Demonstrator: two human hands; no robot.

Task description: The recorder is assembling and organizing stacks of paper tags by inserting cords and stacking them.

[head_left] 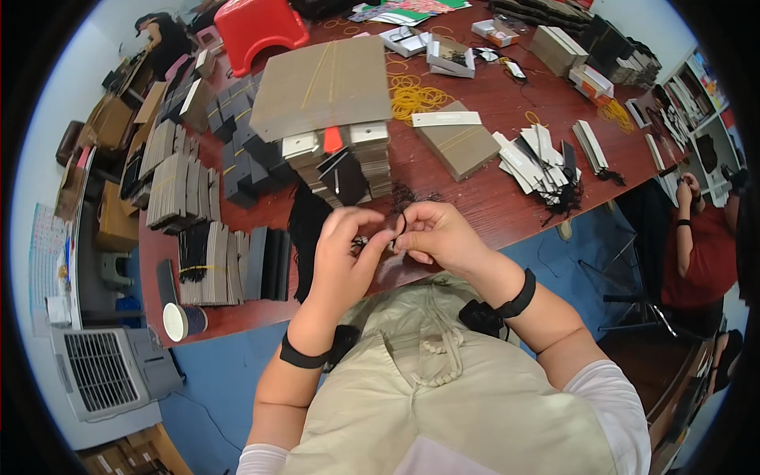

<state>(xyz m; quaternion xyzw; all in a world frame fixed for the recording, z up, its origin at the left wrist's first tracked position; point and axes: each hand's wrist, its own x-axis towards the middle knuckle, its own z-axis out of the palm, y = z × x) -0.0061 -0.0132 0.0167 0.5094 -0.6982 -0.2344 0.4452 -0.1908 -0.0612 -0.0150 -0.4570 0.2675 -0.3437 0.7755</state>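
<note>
Close to the table's front edge, my left hand (348, 252) and my right hand (445, 237) meet, fingertips almost touching. Between them runs a thin black cord (402, 225), pinched by thumb and forefinger of each hand. Its ends are partly hidden by the fingers. Just beyond my hands lies a loose tangle of black cords (408, 195). A thick bundle of black cords (309, 229) hangs over the table edge beside my left hand. Behind stands a stack of grey boards (321, 87) with yellow bands, resting on white-topped bundles.
The red-brown table (507, 214) also bears white tags with black cords (542, 162), a banded grey board stack (457, 142), yellow rubber bands (416, 96), grey card bundles (178, 190), a paper cup (176, 322) and a red stool (260, 32). At right sits another person (708, 245).
</note>
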